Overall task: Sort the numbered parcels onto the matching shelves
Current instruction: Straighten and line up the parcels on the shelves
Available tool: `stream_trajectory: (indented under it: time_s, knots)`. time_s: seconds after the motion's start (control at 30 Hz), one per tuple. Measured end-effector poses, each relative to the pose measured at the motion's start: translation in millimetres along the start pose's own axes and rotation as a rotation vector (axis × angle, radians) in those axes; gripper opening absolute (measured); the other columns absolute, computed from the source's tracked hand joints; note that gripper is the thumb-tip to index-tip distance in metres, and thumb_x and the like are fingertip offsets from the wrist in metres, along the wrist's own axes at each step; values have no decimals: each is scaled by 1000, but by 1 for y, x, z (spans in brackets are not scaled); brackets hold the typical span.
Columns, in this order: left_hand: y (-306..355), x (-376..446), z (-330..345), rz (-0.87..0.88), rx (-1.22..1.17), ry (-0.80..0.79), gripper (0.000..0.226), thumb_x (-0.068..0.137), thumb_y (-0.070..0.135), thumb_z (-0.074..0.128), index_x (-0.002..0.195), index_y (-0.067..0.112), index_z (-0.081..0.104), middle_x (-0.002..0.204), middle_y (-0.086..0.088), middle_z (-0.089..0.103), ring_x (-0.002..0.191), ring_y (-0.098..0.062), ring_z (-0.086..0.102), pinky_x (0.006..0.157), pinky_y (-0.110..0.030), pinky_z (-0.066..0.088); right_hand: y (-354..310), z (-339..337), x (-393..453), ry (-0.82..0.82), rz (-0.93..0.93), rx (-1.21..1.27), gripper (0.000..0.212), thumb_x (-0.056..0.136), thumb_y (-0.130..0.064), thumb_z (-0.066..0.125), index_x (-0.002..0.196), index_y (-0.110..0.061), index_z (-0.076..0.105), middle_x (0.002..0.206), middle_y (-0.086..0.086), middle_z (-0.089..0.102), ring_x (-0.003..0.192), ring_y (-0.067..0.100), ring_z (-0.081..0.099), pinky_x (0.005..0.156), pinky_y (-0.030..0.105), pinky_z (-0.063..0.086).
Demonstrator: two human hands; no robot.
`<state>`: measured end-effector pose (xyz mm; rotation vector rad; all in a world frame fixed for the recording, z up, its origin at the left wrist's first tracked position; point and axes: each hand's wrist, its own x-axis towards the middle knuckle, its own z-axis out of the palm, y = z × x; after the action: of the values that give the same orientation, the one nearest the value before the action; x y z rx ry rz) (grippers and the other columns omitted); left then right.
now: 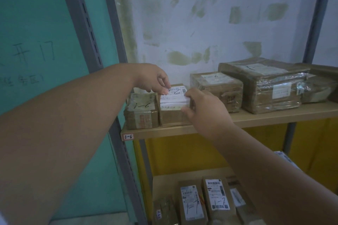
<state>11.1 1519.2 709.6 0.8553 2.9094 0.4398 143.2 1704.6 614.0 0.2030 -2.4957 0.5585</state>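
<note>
On shelf [256, 121], parcel [173, 104] pinched between left hand [155, 78] and right hand [203, 107].

Right hand [202, 109] covers the right edge of the held parcel [173, 105]; its fingertips are out of sight. Label print on that parcel is too small to read. Lower-shelf parcels [215, 199] are cut off by the bottom edge, partly behind the right forearm.
</note>
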Motion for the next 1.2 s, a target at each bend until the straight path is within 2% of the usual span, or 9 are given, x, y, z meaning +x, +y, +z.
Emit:
stream_trajectory:
  time_s: [0.27, 0.37, 0.43, 0.6, 0.7, 0.83, 0.9, 1.03, 1.2]
  knots:
    - [2, 2, 1, -23, 6, 14, 18, 84, 36, 80, 97, 43, 71, 118, 9, 68, 96, -8, 66, 73, -23, 50, 0, -4, 2, -18, 21, -46, 37, 96, -38, 59, 129, -25, 48, 114, 3, 57, 95, 23, 57, 84, 41, 51]
    - [9, 6, -8, -57, 53, 77, 27, 78, 46, 83, 102, 39, 73, 116, 12, 66, 108, -11, 61, 94, -35, 49, 11, -15, -3, 93, 14, -40, 38, 93, -42, 60, 126, -25, 51, 114, 0, 55, 96, 21, 58, 84, 40, 53]
    - [21, 12, -12, -43, 64, 121, 31, 78, 47, 82, 106, 38, 72, 116, 12, 65, 112, -14, 59, 103, -40, 45, 27, -29, -4, 170, 40, -62, 42, 92, -44, 60, 129, -25, 52, 120, 1, 53, 102, 22, 56, 87, 38, 50]
    - [55, 40, -1, 72, 110, 79, 40, 85, 50, 74, 122, 37, 65, 122, 11, 63, 114, -13, 58, 97, -34, 41, 74, -62, 4, 153, 138, -154, 53, 91, -50, 62, 138, -29, 47, 136, 2, 48, 124, 23, 46, 100, 39, 41]
    - [71, 60, 1, 91, 148, 64, 44, 89, 53, 69, 129, 39, 59, 128, 9, 62, 116, -14, 57, 102, -36, 41, 91, -70, 11, 117, 131, -200, 58, 92, -52, 61, 142, -27, 47, 139, 2, 47, 128, 24, 44, 104, 42, 41]
    - [81, 84, 2, 66, 221, 5, 50, 91, 58, 62, 137, 38, 55, 139, 5, 58, 117, -14, 53, 96, -31, 35, 102, -66, 20, 29, 97, -226, 57, 94, -53, 58, 143, -25, 48, 138, 1, 45, 128, 23, 44, 105, 41, 40]
    - [80, 94, 4, 44, 245, -24, 45, 90, 59, 63, 131, 39, 62, 138, 5, 57, 126, -16, 52, 102, -33, 35, 104, -59, 20, 25, 80, -241, 49, 96, -51, 55, 137, -24, 51, 133, 0, 46, 120, 22, 49, 97, 38, 45]
    - [73, 103, 4, 42, 167, -36, 33, 82, 58, 72, 109, 40, 70, 126, 11, 62, 123, -15, 54, 112, -43, 39, 98, -50, 16, 37, 84, -268, 42, 97, -46, 52, 132, -23, 48, 133, 2, 45, 109, 25, 57, 82, 39, 54]
    - [67, 97, 2, 83, 126, -44, 24, 76, 59, 77, 94, 43, 72, 117, 15, 67, 116, -12, 58, 111, -45, 40, 87, -52, 10, 63, 121, -197, 40, 93, -49, 59, 122, -22, 53, 127, 2, 46, 101, 25, 58, 80, 39, 52]
